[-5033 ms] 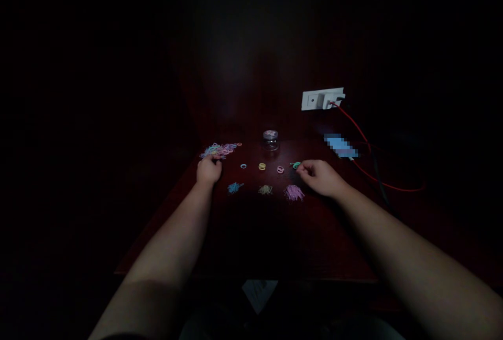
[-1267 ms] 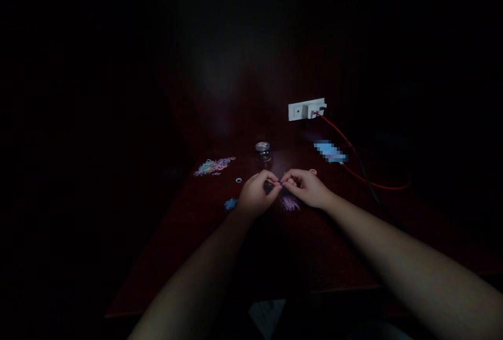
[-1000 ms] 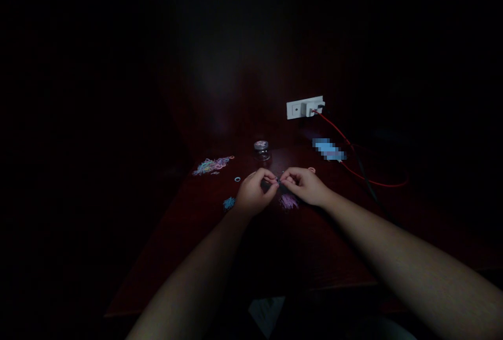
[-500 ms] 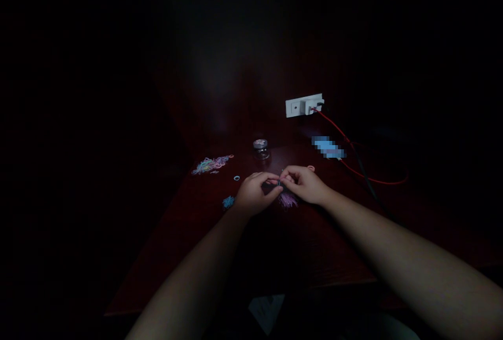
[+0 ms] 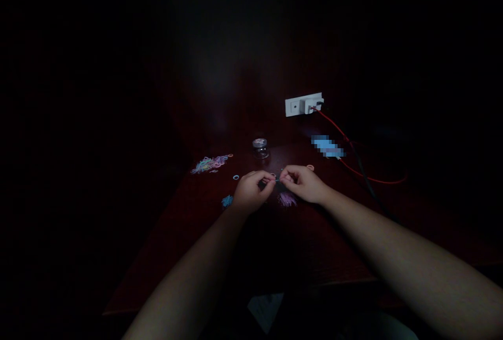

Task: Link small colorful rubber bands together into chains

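Over the dark red table, my left hand and my right hand face each other with thumbs and fingers pinched. A thin bluish rubber band spans the small gap between the fingertips, held at both ends. Just below the right fingers lies a pile of purple rubber bands. Beside my left wrist sits a small heap of blue rubber bands. A single pale blue band rests left of that hand, and an orange band shows behind the right one.
A mixed pile of coloured rubber bands lies at the back left. Behind my hands stands a small lidded clear jar. On the wall, a white socket feeds a red cable running to a blurred-out blue device.
My left hand's finger and thumb have closed together and drawn slightly left, away from the right fingertips. The band now shows stretched between both hands.
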A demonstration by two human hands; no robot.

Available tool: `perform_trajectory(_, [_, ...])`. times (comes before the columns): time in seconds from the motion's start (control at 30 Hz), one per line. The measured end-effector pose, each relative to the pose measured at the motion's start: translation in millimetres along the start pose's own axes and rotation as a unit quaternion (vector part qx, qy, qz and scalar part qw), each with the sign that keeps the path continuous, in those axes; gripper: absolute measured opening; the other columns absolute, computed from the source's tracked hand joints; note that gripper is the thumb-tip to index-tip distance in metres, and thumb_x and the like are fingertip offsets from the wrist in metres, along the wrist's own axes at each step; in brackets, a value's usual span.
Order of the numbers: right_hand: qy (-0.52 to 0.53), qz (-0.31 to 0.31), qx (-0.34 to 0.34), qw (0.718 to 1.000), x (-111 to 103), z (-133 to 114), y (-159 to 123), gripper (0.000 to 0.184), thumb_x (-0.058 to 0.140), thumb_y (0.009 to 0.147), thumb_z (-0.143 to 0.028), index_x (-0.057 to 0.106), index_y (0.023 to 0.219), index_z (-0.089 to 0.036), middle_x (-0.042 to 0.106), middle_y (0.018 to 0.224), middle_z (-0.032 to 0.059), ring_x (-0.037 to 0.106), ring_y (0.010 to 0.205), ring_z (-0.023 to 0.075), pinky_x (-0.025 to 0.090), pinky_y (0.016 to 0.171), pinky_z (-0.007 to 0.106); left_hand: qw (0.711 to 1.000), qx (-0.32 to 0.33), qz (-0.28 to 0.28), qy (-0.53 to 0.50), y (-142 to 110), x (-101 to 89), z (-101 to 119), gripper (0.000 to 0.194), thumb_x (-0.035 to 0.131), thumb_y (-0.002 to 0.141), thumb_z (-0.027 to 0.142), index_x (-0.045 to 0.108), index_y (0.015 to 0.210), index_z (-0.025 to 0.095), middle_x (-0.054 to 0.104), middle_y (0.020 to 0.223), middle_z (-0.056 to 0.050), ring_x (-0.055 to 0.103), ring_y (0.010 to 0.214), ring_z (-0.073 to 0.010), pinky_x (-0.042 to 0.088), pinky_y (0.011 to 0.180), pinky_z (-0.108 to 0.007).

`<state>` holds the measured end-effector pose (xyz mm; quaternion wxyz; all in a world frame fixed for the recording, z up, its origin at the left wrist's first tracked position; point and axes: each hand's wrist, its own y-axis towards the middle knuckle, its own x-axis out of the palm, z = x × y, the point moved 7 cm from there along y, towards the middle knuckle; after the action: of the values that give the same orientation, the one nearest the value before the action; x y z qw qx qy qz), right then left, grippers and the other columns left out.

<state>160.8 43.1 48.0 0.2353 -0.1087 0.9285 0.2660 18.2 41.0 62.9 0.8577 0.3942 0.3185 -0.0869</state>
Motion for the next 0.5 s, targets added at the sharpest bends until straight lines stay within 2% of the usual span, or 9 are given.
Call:
perform_trajectory(0.23, [0.03,-0.008,0.0,1.0,2.3,-1.7,0.4,0.015,0.055,0.081,-0.029,0.055,0.075,-0.014,0.046,0.06,-0.0026,0.04,0.054,0.009,0.032,0.051,0.022,1.0,-0.01,0.002,0.005,-0.8,1.1,-2.3,0.007,0.06,0.082,0.023,0.065,0.081,0.018,0.069,0.081,-0.003,0.063,0.076,-0.0147,0.049,0.072,-0.026])
perform_trajectory(0.33, [0.055,-0.017,0.0,0.998,3.8,0.2,-0.2,0.014,0.057,0.08,-0.028,0.055,0.083,-0.015,0.045,0.06,-0.0042,0.039,0.053,0.0086,0.031,0.049,0.022,1.0,-0.011,-0.004,-0.005,-1.1,2.6,-3.0,0.008,0.06,0.082,0.024,0.065,0.082,0.018,0.068,0.08,-0.002,0.062,0.075,-0.0141,0.048,0.07,-0.025])
perform_trajectory(0.43, [0.067,-0.033,-0.007,0.997,6.4,1.6,-0.8,0.021,0.06,0.079,-0.028,0.055,0.095,-0.015,0.046,0.063,-0.0046,0.04,0.053,0.0085,0.031,0.049,0.021,1.0,-0.008,-0.017,-0.012,-1.2,5.2,-2.9,0.008,0.06,0.082,0.023,0.065,0.082,0.018,0.068,0.079,-0.002,0.061,0.074,-0.0142,0.048,0.069,-0.025])
perform_trajectory(0.5, [0.058,-0.042,-0.009,0.997,8.3,1.4,-1.0,0.02,0.059,0.08,-0.028,0.056,0.094,-0.015,0.047,0.063,-0.0045,0.041,0.053,0.0087,0.032,0.049,0.022,1.0,-0.005,-0.021,-0.017,-1.4,6.5,-3.0,0.007,0.06,0.082,0.023,0.065,0.082,0.018,0.068,0.08,-0.002,0.061,0.075,-0.0142,0.048,0.069,-0.025])
